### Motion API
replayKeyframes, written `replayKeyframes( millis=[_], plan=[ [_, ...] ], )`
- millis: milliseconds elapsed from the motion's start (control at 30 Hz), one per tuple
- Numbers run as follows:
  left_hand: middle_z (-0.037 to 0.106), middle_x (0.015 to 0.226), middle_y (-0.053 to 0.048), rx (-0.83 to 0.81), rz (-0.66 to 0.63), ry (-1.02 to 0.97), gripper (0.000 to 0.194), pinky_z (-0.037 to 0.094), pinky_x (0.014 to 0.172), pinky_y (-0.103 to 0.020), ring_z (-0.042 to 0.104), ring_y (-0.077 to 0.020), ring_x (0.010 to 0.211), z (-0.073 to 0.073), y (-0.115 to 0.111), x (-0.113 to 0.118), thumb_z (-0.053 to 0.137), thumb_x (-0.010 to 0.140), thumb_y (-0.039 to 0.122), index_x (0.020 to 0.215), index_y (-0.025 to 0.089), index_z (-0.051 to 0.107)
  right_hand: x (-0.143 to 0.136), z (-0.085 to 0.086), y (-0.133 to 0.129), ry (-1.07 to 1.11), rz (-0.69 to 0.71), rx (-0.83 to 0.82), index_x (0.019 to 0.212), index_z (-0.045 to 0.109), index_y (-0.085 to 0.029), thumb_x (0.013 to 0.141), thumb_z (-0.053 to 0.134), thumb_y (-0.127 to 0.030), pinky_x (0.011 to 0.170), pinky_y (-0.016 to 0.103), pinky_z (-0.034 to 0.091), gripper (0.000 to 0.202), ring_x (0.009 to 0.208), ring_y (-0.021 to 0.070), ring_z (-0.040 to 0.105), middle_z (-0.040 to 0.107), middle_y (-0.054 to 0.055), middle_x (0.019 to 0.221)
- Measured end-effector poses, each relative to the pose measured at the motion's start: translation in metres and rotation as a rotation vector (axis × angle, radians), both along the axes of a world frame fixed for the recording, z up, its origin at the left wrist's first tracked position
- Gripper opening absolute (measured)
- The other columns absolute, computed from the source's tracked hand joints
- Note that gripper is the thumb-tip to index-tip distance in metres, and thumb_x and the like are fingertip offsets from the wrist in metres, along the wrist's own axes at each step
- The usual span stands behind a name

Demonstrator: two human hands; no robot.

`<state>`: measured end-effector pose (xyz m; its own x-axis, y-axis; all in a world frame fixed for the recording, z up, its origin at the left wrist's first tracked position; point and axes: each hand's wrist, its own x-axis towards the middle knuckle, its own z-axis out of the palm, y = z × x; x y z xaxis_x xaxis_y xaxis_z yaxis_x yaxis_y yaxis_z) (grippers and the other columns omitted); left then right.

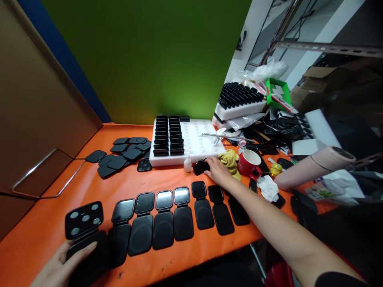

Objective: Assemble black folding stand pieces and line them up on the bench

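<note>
At the lower left, my left hand grips an open black hinged case, thumb over its lower panel. The raised upper panel bears several pale round dots. My right hand stretches to the table's middle, its fingers curled onto a small black piece whose exact kind I cannot make out. A white dropper bottle stands just left of that piece, and a crumpled yellow cloth lies just beyond my wrist. Several similar open cases lie in a row along the near edge; my right forearm partly covers the rightmost.
Black parts fill slots in a white foam tray, with tweezers above its right side. Loose black panels pile at left beside a wire frame. Rightward stand a red mug, crumpled tissue and pink tumbler.
</note>
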<state>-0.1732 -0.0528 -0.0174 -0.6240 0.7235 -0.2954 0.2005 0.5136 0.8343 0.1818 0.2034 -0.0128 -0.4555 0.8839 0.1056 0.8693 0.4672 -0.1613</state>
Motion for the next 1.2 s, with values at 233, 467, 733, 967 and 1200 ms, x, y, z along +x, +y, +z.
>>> replayKeyframes(
  millis=[233,467,733,967,1200],
  plan=[
    [0.069,0.099,-0.003,0.017,-0.073,-0.567,0.043,0.052,0.065,-0.027,0.063,-0.0247,0.088,0.047,0.03,0.097,0.064,0.061,0.035,0.101,0.021,0.06,-0.003,0.002,-0.003,-0.031,0.001,0.032,0.113,0.048,-0.02,0.077,0.06,-0.028,0.087,0.035,0.037,0.039,0.103,0.0234,0.045,0.046,0.009,0.113],
    [0.07,0.08,-0.002,0.026,0.009,-0.716,0.033,0.045,0.049,-0.019,0.062,-0.0166,0.065,0.061,0.042,0.14,0.065,0.06,0.028,0.092,0.018,0.062,-0.001,-0.004,-0.006,-0.044,-0.013,0.032,0.114,0.048,-0.021,0.081,0.053,-0.029,0.08,0.032,0.04,0.034,0.098,0.0222,0.049,0.051,0.008,0.107],
    [0.071,0.08,-0.003,-0.042,-0.03,-0.759,0.038,0.046,0.05,-0.02,0.063,-0.0172,0.065,0.042,0.034,0.133,0.067,0.061,0.029,0.096,0.019,0.061,0.001,-0.005,-0.002,-0.027,-0.001,0.016,0.115,0.046,-0.022,0.079,0.057,-0.029,0.078,0.032,0.041,0.038,0.099,0.0222,0.049,0.05,0.007,0.107],
    [0.071,0.088,-0.003,-0.015,-0.072,-0.729,0.037,0.048,0.073,-0.026,0.062,-0.0233,0.095,0.03,0.034,0.136,0.068,0.061,0.024,0.097,0.022,0.062,-0.001,0.0,0.002,-0.01,0.033,-0.006,0.108,0.05,-0.021,0.076,0.059,-0.028,0.082,0.032,0.039,0.034,0.099,0.0212,0.047,0.048,0.007,0.107],
    [0.068,0.101,-0.003,0.023,-0.121,-0.757,0.031,0.043,0.087,-0.03,0.059,-0.0218,0.102,0.024,0.033,0.138,0.062,0.07,0.028,0.101,0.023,0.057,0.002,0.001,0.001,-0.003,0.074,-0.033,0.11,0.048,-0.019,0.077,0.058,-0.028,0.085,0.032,0.038,0.035,0.099,0.0203,0.047,0.049,0.007,0.107]
  ],
)
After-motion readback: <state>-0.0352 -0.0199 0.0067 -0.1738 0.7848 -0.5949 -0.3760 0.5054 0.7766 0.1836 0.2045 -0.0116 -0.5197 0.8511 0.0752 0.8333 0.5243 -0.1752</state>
